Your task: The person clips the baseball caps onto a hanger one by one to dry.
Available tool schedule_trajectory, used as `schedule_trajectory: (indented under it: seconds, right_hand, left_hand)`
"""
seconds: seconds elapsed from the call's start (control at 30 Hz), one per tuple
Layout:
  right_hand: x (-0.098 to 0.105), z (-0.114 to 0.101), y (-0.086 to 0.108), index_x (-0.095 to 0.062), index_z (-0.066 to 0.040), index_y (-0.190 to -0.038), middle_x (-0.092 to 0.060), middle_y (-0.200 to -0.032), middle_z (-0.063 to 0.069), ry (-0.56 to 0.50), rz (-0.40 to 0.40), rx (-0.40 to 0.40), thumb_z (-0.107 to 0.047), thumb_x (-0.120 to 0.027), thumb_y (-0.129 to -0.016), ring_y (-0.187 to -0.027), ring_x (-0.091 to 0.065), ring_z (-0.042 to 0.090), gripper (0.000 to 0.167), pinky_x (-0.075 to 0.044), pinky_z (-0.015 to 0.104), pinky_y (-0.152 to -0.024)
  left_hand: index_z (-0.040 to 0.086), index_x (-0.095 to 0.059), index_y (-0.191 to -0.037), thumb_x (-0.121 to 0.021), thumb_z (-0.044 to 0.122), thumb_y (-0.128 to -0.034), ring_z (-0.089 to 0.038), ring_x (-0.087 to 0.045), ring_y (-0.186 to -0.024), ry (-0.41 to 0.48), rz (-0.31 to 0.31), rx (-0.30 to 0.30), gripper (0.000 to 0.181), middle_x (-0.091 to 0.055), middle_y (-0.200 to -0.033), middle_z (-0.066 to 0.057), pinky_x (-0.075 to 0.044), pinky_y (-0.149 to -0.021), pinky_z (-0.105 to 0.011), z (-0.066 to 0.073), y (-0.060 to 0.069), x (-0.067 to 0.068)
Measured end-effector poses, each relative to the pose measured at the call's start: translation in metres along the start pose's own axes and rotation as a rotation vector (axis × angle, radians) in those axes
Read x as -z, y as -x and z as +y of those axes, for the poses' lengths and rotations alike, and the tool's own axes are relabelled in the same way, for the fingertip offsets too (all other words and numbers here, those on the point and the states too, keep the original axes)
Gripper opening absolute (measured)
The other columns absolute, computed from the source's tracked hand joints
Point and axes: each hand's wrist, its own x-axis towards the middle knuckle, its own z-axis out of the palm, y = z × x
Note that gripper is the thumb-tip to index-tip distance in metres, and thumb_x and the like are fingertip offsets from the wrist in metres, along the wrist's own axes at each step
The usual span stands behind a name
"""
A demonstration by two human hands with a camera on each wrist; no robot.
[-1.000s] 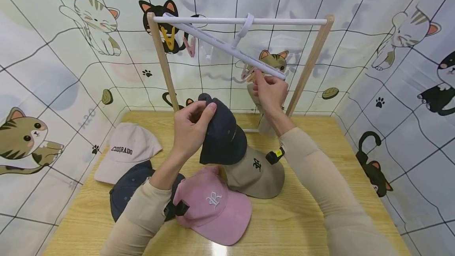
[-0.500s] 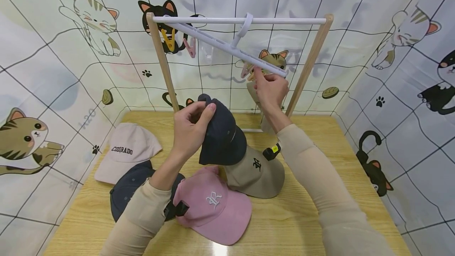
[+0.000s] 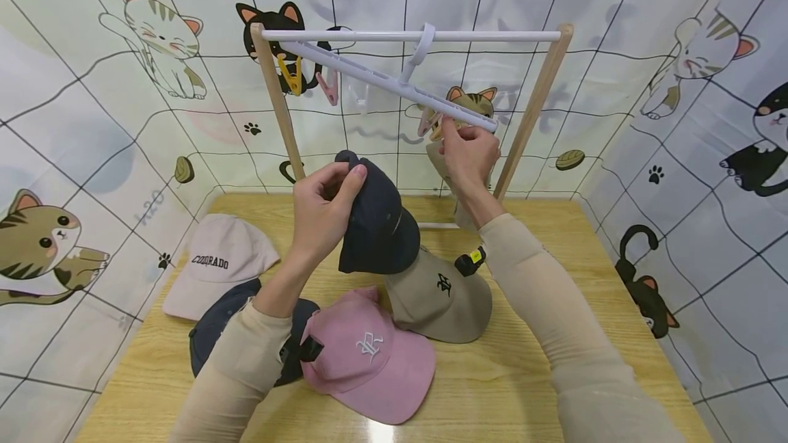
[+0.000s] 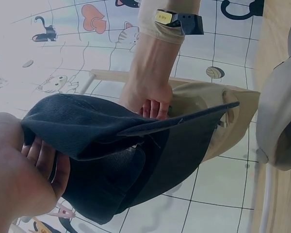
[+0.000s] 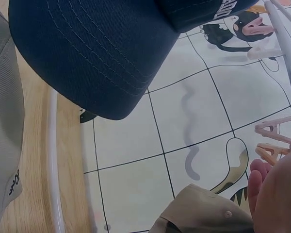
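1. The left fingers [image 3: 353, 183] are bending and pinching the dark blue cap [image 3: 375, 224] with almost no gap. It is hanging just below and to the right of them, up off the table [image 3: 523, 374].
2. The cap is probably being light to hold. Its cloth top is looking soft and bendy; its bill is looking stiffer. Nothing is looking slippery or easy to break.
3. The thumb is pressing near the upper edge, and that is seeming a good spot: a small pinch is leaving the rest hanging free. Squeezing the round top would likely be denting it.
4. The right fingers [image 3: 451, 135] are curling in under the hanger [image 3: 382, 77]; they are looking pinched on the orange clip [image 5: 267, 151]. A light tan cap [image 5: 203, 211] is hanging just below them.
5. Nearest things hard to see: the left fingers are covering part of the cap's edge, and its white letters are running out of the right wrist view, so I am not reading them.
6. Below the left fingers, the left sleeve [image 3: 246, 361] is covering much of another navy cap [image 3: 215, 327].
7. Farther off, the right palm is hiding the clip's ends, and the right arm is blocking the hanging cap.
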Motion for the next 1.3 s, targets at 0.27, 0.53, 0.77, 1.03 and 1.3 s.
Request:
schedule_trajectory:
  seconds: [0.27,0.53,0.77,1.03,1.3]
  right_hand:
    - [0.002,0.000,0.001,-0.079,-0.016,-0.088,-0.081,-0.073,-0.002,0.001,0.018,0.024,-0.053,-0.077,-0.098,-0.069,-0.082,0.019,0.038,-0.047,0.025,-0.051]
    - [0.004,-0.002,0.004,-0.081,-0.016,-0.085,-0.075,-0.066,-0.010,0.015,0.035,0.053,-0.046,-0.078,-0.098,-0.062,-0.077,0.013,0.033,-0.045,0.025,-0.051]
    - [0.006,0.001,0.010,-0.083,-0.014,-0.079,-0.068,-0.057,-0.015,0.047,0.028,0.128,-0.042,-0.079,-0.097,-0.067,-0.071,0.013,0.034,-0.047,0.027,-0.071]
    - [0.008,0.001,0.013,-0.085,-0.013,-0.081,-0.070,-0.057,-0.011,0.065,0.024,0.163,-0.041,-0.079,-0.096,-0.065,-0.072,0.014,0.032,-0.048,0.027,-0.070]
    - [0.012,-0.002,0.015,-0.083,-0.013,-0.078,-0.065,-0.055,-0.013,0.090,0.033,0.167,-0.040,-0.080,-0.094,-0.062,-0.069,0.016,0.031,-0.048,0.029,-0.067]
  left_hand:
    - [-0.001,-0.084,-0.107,-0.075,0.021,-0.1081,-0.005,-0.066,-0.069,-0.044,0.009,0.026,0.024,-0.075,-0.082,0.004,-0.053,-0.066,-0.019,-0.006,-0.006,0.001]
    - [0.001,-0.085,-0.110,-0.075,0.024,-0.1090,0.002,-0.069,-0.075,-0.162,-0.007,0.026,0.025,-0.083,-0.092,-0.019,-0.055,-0.072,-0.015,-0.016,-0.013,0.000]
    - [0.001,-0.085,-0.107,-0.073,0.022,-0.1099,-0.016,-0.073,-0.075,-0.268,-0.017,-0.026,0.024,-0.083,-0.087,-0.016,-0.051,-0.070,-0.013,-0.024,-0.018,-0.009]
    - [0.000,-0.084,-0.110,-0.071,0.023,-0.1110,-0.029,-0.079,-0.081,-0.296,-0.059,0.004,0.026,-0.083,-0.092,-0.017,-0.055,-0.074,-0.020,-0.028,-0.020,-0.022]
    - [0.000,-0.081,-0.116,-0.067,0.024,-0.1133,-0.033,-0.080,-0.087,-0.327,-0.105,0.018,0.028,-0.083,-0.098,-0.019,-0.062,-0.081,-0.041,-0.039,-0.023,-0.035]
